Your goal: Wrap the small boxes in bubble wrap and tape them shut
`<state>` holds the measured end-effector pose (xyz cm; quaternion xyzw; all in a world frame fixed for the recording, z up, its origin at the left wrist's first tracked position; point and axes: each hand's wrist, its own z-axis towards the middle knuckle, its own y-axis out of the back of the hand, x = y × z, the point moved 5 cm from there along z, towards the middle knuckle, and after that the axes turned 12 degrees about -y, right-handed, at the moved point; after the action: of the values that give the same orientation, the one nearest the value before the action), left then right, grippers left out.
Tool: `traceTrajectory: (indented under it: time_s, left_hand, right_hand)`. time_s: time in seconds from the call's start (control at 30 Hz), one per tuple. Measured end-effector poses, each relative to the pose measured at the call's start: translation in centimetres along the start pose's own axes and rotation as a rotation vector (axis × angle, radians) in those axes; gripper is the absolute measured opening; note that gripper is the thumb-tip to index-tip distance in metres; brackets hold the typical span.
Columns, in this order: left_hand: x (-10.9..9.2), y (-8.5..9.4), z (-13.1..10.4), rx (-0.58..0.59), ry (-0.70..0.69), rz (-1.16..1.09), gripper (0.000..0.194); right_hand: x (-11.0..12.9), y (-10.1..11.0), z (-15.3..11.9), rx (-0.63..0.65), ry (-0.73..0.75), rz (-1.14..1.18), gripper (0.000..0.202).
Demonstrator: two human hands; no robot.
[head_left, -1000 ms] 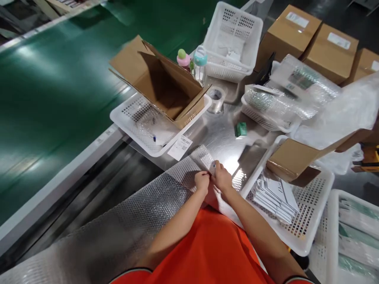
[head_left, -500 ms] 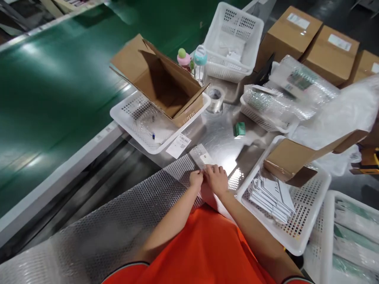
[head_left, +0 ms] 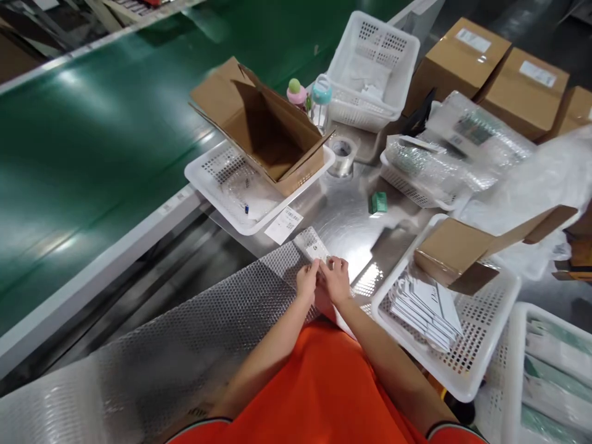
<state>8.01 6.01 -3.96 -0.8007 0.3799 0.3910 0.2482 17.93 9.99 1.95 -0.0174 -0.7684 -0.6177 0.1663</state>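
Note:
A small white item (head_left: 317,249) lies on bubble wrap (head_left: 245,296) at the metal table's near edge. My left hand (head_left: 306,282) is closed in a pinch on the bubble wrap at the item's near end. Beside it, my right hand (head_left: 336,279) is closed with curled fingers on the same wrap, the two thumbs almost touching. The long sheet of bubble wrap runs off to the lower left. Part of the item is hidden by the hands.
An open cardboard box (head_left: 266,139) rests on a white basket (head_left: 252,227). Beyond are a tape roll (head_left: 342,155), a small green box (head_left: 378,203) and two bottles. Right, a basket (head_left: 502,320) holds white booklets (head_left: 428,311) and a carton. A green conveyor (head_left: 92,154) runs left.
My right hand has drawn its fingers in closer, and my left thumb now points forward along the wrap. The view has shifted slightly.

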Motion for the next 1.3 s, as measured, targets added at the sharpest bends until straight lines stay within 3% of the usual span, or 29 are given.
traceTrajectory:
  time_s: [0.17,0.3,0.43,0.57,0.67,0.73,0.83,0.9,0.97,1.07,1.13,1.2,1.3]
  left_hand:
    - [-2.0,0.7,0.0,0.02,0.139,-0.058,0.05]
    - [-3.2,2.1,0.8,0.038,0.154,0.011,0.042]
    - [-3.9,4.1,0.8,0.021,0.171,0.08,0.038]
    - [-4.2,5.7,0.3,0.021,0.194,0.152,0.033]
    - [-4.0,5.2,0.4,0.03,0.18,0.199,0.027]
    - [-3.6,3.4,0.7,0.048,0.147,0.225,0.021]
    - [-2.9,-0.8,1.1,0.114,0.07,0.278,0.009]
    - [-2.5,-3.1,0.8,0.158,0.006,0.319,0.014]
    - [-2.4,-4.0,-0.1,0.204,-0.121,0.434,0.029]
    - [-2.0,-3.0,-2.4,0.341,-0.479,0.948,0.052]
    - [-0.6,-1.5,-4.1,0.465,-0.68,1.325,0.059]
    - [1.1,0.1,-5.1,0.553,-0.753,1.51,0.062]
    - [2.2,1.3,-5.7,0.596,-0.768,1.582,0.062]
  right_hand:
    - [1.3,-1.0,-1.2,0.036,0.097,-0.062,0.042]
    - [2.1,-1.0,-2.3,0.061,0.1,0.024,0.044]
    - [1.8,0.0,-2.5,0.07,-0.035,0.146,0.048]
    - [2.0,0.1,-2.4,0.148,-0.214,0.074,0.067]
    - [2.3,-0.4,-2.2,0.262,-0.249,0.015,0.073]
    - [1.7,-0.1,-1.5,0.266,-0.25,-0.045,0.072]
    - [-0.9,1.0,0.1,0.203,-0.303,-0.155,0.07]
    - [-2.4,1.7,1.1,0.186,-0.332,-0.194,0.07]
    - [-3.2,2.0,1.6,0.173,-0.341,-0.217,0.069]
    - [-3.0,2.3,1.6,0.123,-0.347,-0.249,0.07]
    - [-2.7,2.4,1.4,0.113,-0.353,-0.251,0.073]
    - [-2.7,2.6,1.3,0.137,-0.362,-0.226,0.074]
    - [-3.0,2.8,1.2,0.172,-0.376,-0.175,0.073]
